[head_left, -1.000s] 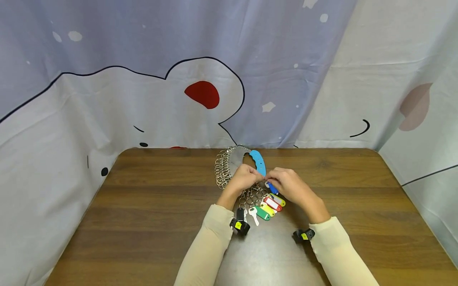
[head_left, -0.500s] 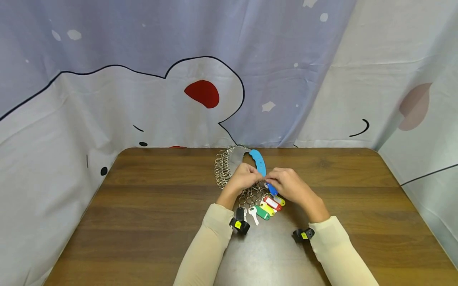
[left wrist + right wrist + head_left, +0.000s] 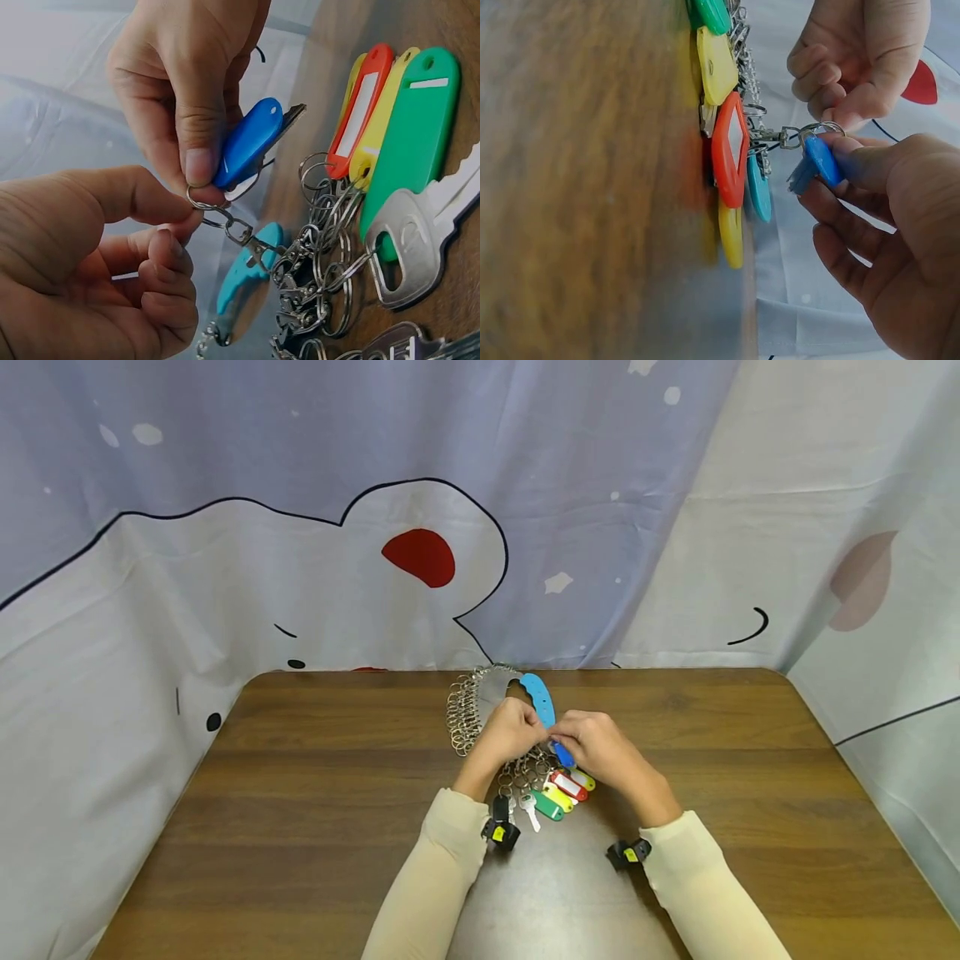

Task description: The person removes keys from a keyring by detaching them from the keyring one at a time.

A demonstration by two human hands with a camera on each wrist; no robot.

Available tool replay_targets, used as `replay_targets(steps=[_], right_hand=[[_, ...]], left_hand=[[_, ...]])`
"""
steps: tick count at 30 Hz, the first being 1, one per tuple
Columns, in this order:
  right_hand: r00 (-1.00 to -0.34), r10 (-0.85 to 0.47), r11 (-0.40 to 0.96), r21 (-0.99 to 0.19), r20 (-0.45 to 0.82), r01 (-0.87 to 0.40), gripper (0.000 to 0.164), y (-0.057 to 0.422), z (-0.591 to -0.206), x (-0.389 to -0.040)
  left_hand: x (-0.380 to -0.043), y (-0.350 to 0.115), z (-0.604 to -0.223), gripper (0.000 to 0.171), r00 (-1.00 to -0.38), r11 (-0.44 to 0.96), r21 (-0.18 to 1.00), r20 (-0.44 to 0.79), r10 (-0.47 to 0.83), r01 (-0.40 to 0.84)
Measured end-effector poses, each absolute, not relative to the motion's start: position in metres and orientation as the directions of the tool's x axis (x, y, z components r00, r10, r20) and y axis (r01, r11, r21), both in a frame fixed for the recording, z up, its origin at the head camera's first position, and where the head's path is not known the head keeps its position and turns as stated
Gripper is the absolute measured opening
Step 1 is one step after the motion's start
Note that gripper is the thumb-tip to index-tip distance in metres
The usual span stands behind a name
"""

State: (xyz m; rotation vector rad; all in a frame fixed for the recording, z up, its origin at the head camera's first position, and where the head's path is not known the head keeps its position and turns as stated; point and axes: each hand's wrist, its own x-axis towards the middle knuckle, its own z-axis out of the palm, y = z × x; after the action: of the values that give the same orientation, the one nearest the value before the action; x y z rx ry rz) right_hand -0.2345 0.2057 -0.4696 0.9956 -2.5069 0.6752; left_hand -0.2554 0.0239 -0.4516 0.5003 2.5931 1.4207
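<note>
My left hand [image 3: 506,732] and right hand [image 3: 602,747] meet above the table, fingertips close together. Between the left thumb and fingers is the edge of a metal key ring [image 3: 202,205]. The right hand pinches that ring beside a blue key tag [image 3: 253,141], thumb against the tag. A key [image 3: 292,124] shows behind the tag. From the ring, a swivel clasp [image 3: 784,138] leads to a key holder: a grey curved metal plate [image 3: 491,689] with a light-blue handle [image 3: 538,695]. The exact grip of the left fingertips is partly hidden.
Red [image 3: 569,786], yellow [image 3: 557,798] and green [image 3: 547,805] key tags lie on the near side of the holder, with a silver key [image 3: 529,812] beside them. Several bare rings [image 3: 461,718] fan out on its left. The wooden table [image 3: 337,827] ends at a printed curtain [image 3: 300,577].
The head view has shifted slightly. Both hands stay together at the ring, and the blue tag has turned a little in the right fingers.
</note>
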Motion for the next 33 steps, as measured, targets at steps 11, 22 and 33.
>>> replay_targets(steps=[11, 22, 33], right_hand=[[-0.744, -0.433, 0.68, -0.357, 0.509, -0.64, 0.007, 0.2043, -0.4692, -0.2352], [-0.805, -0.411, 0.68, -0.444, 0.428, -0.583, 0.005, 0.2022, -0.4668, -0.2326], [-0.829, -0.406, 0.688, -0.469, 0.384, -0.554, 0.007, 0.1982, -0.4701, -0.2324]], left_hand=[[-0.2494, 0.0284, -0.4432, 0.023, -0.909, 0.637, 0.674, 0.128, 0.398, 0.374], [-0.2502, 0.0251, -0.4427, 0.025, -0.886, 0.652, 0.626, 0.148, 0.44, 0.429], [-0.2514, 0.0276, -0.4463, 0.023, -0.905, 0.699, 0.598, 0.116, 0.41, 0.393]])
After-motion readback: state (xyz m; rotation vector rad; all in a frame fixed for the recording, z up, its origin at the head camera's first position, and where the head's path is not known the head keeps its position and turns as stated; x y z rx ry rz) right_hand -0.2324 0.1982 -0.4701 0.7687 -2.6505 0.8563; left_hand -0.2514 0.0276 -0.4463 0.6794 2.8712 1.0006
